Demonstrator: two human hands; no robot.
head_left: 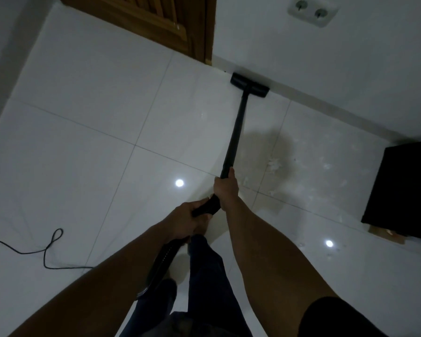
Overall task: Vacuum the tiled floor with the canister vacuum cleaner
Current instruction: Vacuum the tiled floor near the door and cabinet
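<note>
Curling tight, right grip point(226, 189) holds the wand point(236, 127), left grip point(188, 221) its handle point(206, 207).

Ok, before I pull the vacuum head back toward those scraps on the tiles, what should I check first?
1. Grip: left hand and right hand both hold the wand: ok.
2. Floor head down on the tile at the foot of the wall: ok.
3. Scraps lie right of the wand, not picked up: not ok.
4. Cord loops on the floor far to the left, away from the head: ok.
5. Black cabinet stands beside the scraps, apart from the wand: ok.
6. Suction running: cannot tell.
</note>
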